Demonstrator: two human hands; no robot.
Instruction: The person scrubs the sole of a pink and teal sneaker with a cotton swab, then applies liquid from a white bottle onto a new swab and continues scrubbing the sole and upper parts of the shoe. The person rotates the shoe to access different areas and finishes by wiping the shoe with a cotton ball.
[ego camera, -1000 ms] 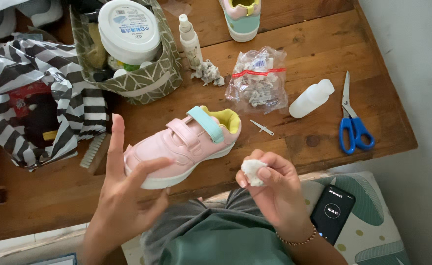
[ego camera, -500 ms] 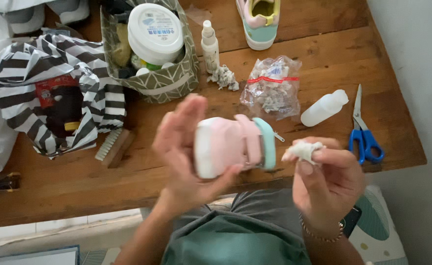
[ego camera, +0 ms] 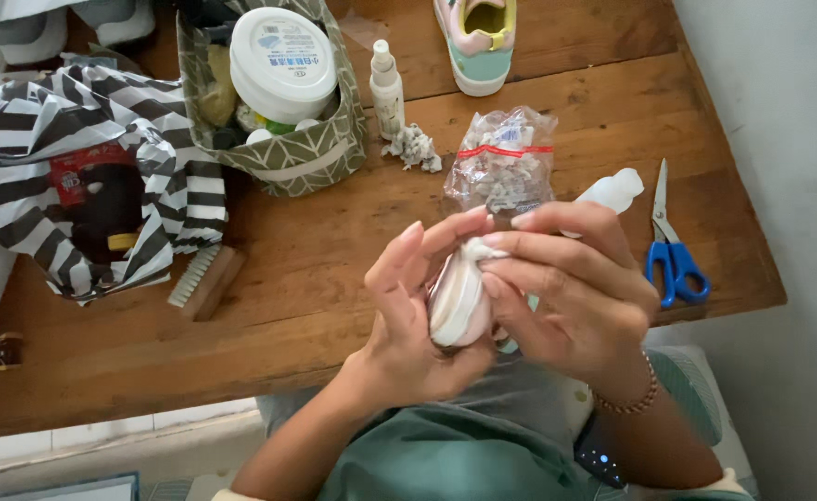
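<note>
**Pink shoe held over the table's near edge**

Pink and white, the small shoe (ego camera: 458, 301) sits between both hands, just above the near edge of the wooden table (ego camera: 316, 278), sole side turned toward the camera. The left hand (ego camera: 408, 315) cups it from below and behind, fingers wrapped round its side. The right hand (ego camera: 566, 288) is closed on a white wad (ego camera: 475, 247), pinching it with the fingertips and pressing it against the shoe's upper end.

Beyond the hands lies a clear plastic bag (ego camera: 501, 167) of pale scraps, with a white squeeze bottle (ego camera: 612, 190) just beside it. Blue-handled scissors (ego camera: 670, 250) lie near the right edge. A second shoe (ego camera: 478, 42) rests at the far edge. A patterned fabric basket (ego camera: 325, 153) holds a white tub (ego camera: 283, 60), a spray bottle (ego camera: 387, 88) stands beside it, and a brush (ego camera: 204, 278) lies by a striped bag (ego camera: 65, 158) toward the left.
</note>
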